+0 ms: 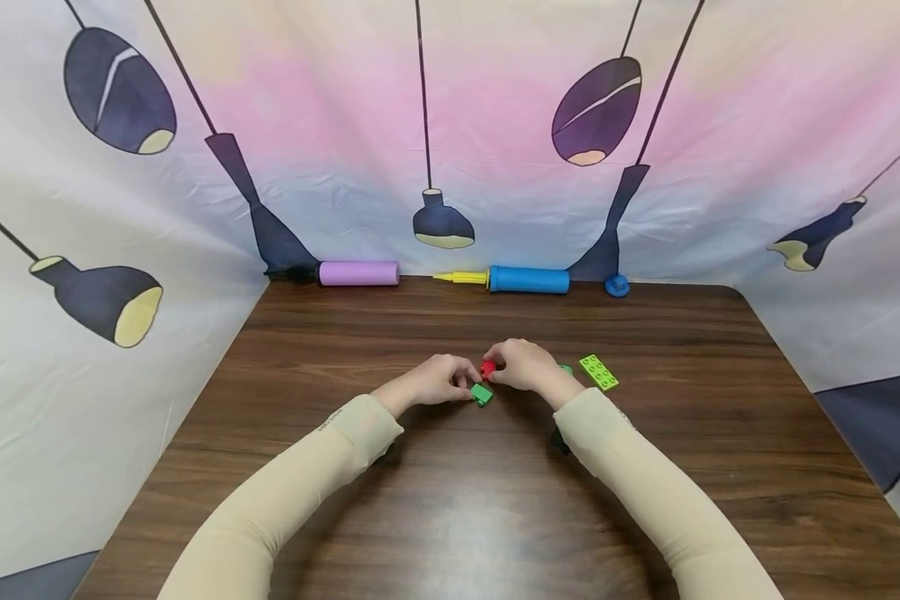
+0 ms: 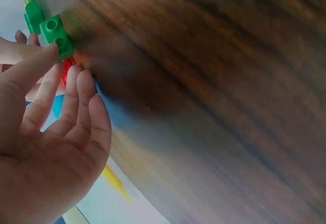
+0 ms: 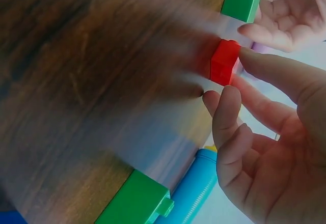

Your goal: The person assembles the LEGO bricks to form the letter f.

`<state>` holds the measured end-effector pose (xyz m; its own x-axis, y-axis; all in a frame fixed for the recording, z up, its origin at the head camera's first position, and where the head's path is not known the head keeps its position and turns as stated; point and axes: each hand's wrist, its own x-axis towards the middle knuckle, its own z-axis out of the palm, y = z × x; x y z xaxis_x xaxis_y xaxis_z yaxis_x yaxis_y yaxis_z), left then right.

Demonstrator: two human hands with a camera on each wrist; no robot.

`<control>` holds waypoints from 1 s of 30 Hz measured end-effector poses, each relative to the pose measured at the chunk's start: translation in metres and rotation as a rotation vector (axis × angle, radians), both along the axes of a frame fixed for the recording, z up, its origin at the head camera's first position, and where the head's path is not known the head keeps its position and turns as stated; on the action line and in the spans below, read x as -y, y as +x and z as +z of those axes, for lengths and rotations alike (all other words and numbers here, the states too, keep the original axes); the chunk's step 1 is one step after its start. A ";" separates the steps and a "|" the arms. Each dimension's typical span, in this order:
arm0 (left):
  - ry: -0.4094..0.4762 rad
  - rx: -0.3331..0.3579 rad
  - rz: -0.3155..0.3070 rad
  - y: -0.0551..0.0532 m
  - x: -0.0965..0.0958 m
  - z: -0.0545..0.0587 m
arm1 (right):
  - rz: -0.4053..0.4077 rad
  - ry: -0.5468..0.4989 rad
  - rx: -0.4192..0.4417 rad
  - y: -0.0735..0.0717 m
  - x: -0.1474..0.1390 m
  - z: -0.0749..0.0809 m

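Note:
Near the middle of the wooden table my two hands face each other. My left hand (image 1: 438, 382) pinches a small green toy brick (image 1: 482, 394) by one end, thumb on its studded side (image 2: 56, 33). A small red toy brick (image 3: 224, 62) is held between the thumb and index finger of my right hand (image 1: 525, 367), its other fingers loosely bent. The red brick sits just beyond the green one, a small gap between them. In the head view the right hand partly covers the red brick.
Right of my right hand lie a lime-green studded plate (image 1: 598, 372) and another green brick (image 3: 135, 201), partly hidden by the wrist. A purple pump (image 1: 358, 273), a blue pump (image 1: 528, 279) with a yellow nozzle and a small blue round piece (image 1: 617, 286) line the back edge.

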<state>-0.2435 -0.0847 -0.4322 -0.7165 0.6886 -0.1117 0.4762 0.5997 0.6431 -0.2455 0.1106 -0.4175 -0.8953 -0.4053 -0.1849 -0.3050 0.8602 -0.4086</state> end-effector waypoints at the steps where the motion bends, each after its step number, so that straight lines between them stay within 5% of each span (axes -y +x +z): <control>1: -0.004 -0.001 0.004 0.000 0.000 0.000 | 0.000 0.001 -0.001 0.000 0.000 0.000; 16: -0.027 0.012 0.004 -0.003 -0.002 -0.001 | -0.053 -0.102 0.126 -0.012 -0.005 -0.002; 30: -0.074 -0.049 0.011 -0.005 -0.003 -0.002 | -0.153 -0.436 0.466 -0.020 -0.017 -0.005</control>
<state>-0.2480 -0.0820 -0.4343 -0.7297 0.6719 -0.1267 0.4993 0.6503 0.5725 -0.2658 0.1279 -0.4229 -0.8144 -0.4055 -0.4150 0.1009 0.6054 -0.7895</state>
